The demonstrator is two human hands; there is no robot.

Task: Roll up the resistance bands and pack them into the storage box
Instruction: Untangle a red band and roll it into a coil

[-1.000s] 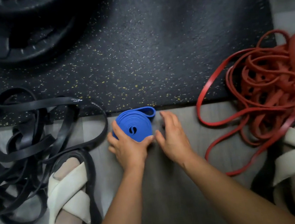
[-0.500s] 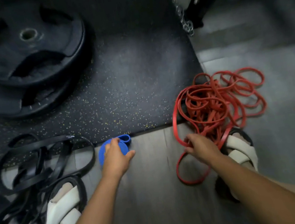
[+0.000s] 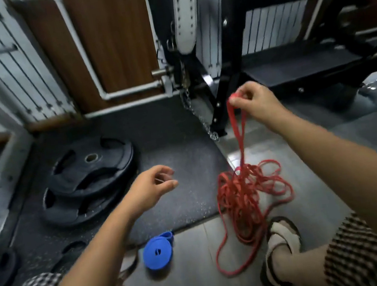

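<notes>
- At 2 o'clock from the middle of the view, the right hand (image 3: 253, 102) is raised above the floor, forearm reaching in from the lower right corner. Its thumb and curled fingertips pinch the top of a loop of the red band (image 3: 239, 135).
- At 7 o'clock, close to the middle, the left hand (image 3: 152, 189) hovers over the rubber mat (image 3: 184, 158), palm turned toward 3 o'clock. Its fingers are loosely curled and it holds nothing.
- From the pinch, the loop hangs as two narrow strands side by side, its long axis running almost straight from 12 to 6 o'clock.
- The strands end in the red tangle (image 3: 245, 195) on the floor at 5 o'clock. It straddles the mat's right edge, and one long loop trails toward 6 o'clock.
- Between 6 and 7 o'clock the blue roll (image 3: 158, 252) lies flat on the grey floor, round face up, touching the mat's near edge. Its loose end sticks out toward 1 o'clock. It is well apart from both hands.
- A sandalled foot (image 3: 281, 243) stands just beside the tangle's trailing loop, at its 3 o'clock side.
- At 9 o'clock two black weight plates (image 3: 89, 171) are stacked on the mat, left of the left hand and not touching it.
- At 12 o'clock, behind the raised hand, stands a black rack (image 3: 220, 85) with a chain (image 3: 201, 119) hanging to the floor beside it.
- A dark strap by the left forearm is too blurred to make out.
</notes>
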